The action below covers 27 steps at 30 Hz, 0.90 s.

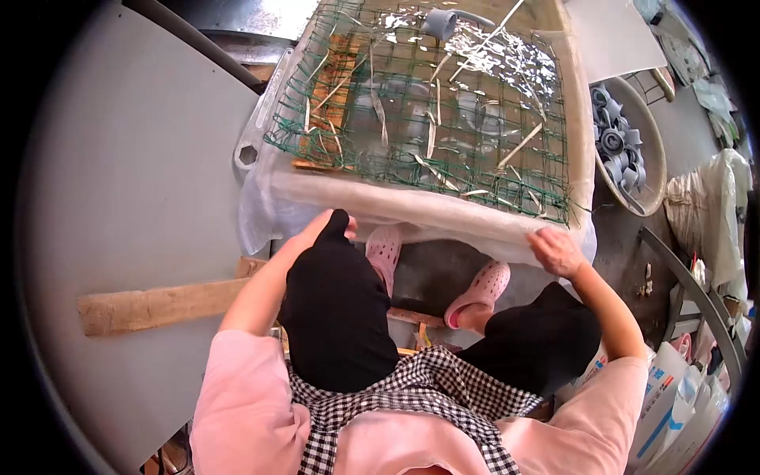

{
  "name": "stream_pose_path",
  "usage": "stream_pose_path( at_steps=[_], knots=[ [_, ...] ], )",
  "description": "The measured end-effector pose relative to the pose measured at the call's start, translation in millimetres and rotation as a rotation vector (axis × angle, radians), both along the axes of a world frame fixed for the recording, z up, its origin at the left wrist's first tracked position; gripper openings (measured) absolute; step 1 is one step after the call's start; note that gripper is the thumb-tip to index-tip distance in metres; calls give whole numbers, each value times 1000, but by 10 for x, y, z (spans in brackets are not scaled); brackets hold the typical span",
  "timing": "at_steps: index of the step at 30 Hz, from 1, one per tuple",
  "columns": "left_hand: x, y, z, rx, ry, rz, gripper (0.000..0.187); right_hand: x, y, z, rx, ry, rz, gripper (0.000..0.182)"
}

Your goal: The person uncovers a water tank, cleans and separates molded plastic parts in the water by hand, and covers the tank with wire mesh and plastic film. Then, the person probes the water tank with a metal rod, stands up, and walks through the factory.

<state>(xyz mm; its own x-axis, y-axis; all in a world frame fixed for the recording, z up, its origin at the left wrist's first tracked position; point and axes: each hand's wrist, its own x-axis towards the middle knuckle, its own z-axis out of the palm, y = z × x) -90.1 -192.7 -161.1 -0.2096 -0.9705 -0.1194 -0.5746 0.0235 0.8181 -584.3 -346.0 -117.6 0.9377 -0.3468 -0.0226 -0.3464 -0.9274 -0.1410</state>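
In front of my knees stands a water-filled tank lined with a clear plastic sheet (491, 237), which folds over its near rim. My right hand (556, 252) is at the near right corner, its fingers curled on the sheet's overhanging edge. Close to the near left part of the rim is my left hand (350, 227), mostly hidden behind my black-clad knee; its grip does not show. A green wire mesh (475, 138), with pale strips tied to it, lies in the tank. One grey curved plastic part (439, 24) rests at the far side.
A round basin (655, 178) of grey plastic parts (613, 142) stands right of the tank. To the left are a grey panel (142, 182), a wooden board (158, 307) and a metal bar with a hexagonal hole (261, 119). Printed bags (661, 396) lie at lower right.
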Motion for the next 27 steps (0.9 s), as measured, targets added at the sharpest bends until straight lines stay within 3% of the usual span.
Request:
stream_pose_path(
  at_steps=[2, 4, 5, 7, 9, 12, 14, 17, 21, 23, 25, 26, 27],
  knots=[
    [167, -272, 227, 174, 31, 162, 12, 50, -171, 29, -77, -52, -315, 40],
    [334, -499, 450, -152, -450, 280, 16, 191, -348, 89, -115, -132, -469, 41],
    [396, -534, 393, -153, -450, 280, 16, 184, -421, 43, -57, -20, -542, 46],
    [549, -648, 188, -60, -887, 273, 19, 68, -511, -238, -114, 70, -493, 49],
    [629, -646, 63, -173, -912, 313, 20, 43, -565, -367, -66, 296, -516, 57],
    [735, -702, 36, -251, -950, 300, 22, 125, -568, -148, 75, 352, -574, 56],
    [874, -713, -97, -279, -1062, 224, 19, 91, -575, -148, 29, 334, -556, 54],
    [926, -653, -156, -181, -1074, 221, 16, 97, -586, -179, 70, 365, -607, 55],
    [759, -647, -29, -241, -1103, 228, 19, 61, -564, -280, 98, 426, -651, 59],
    [465, -785, 316, 111, -1145, 225, 19, 121, -613, -241, 170, 455, -666, 64],
    [-42, -1064, 1002, 194, -830, 257, 24, 208, -638, -168, 200, 498, -707, 65],
    [-98, -1298, 1029, 117, -704, 180, 25, 258, -675, -128, 227, 544, -736, 66],
    [-128, -1543, 894, -164, -670, 138, 32, 300, -665, -97, 173, 554, -714, 66]
  ],
)
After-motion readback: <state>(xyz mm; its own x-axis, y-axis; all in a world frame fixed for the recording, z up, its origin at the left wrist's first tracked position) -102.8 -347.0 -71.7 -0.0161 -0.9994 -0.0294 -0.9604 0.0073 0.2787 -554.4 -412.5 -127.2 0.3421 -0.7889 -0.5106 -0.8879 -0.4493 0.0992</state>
